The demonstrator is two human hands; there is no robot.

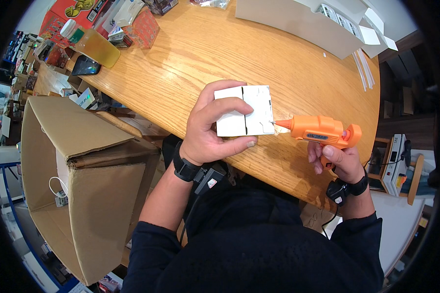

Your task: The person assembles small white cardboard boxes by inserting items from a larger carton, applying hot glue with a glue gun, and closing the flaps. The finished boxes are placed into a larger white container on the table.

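Observation:
My left hand [216, 124] grips a small white box [258, 110] above the wooden table [201, 47], thumb on its near side and fingers over its top and far side. A dark line runs across the box's upper face. In my right hand [335, 161] is an orange hot glue gun [315, 130], held by its handle. Its metal nozzle points left and meets, or nearly meets, the box's right edge; exact contact cannot be told. Part of a glue stick shows at the gun's rear.
A long white carton [293, 27] holding small packs lies at the back right, with clear glue sticks [363, 69] beside it. At the left are a bottle of yellow liquid [97, 45], a smartphone [86, 66], a patterned red box [143, 29] and an open cardboard box [102, 216].

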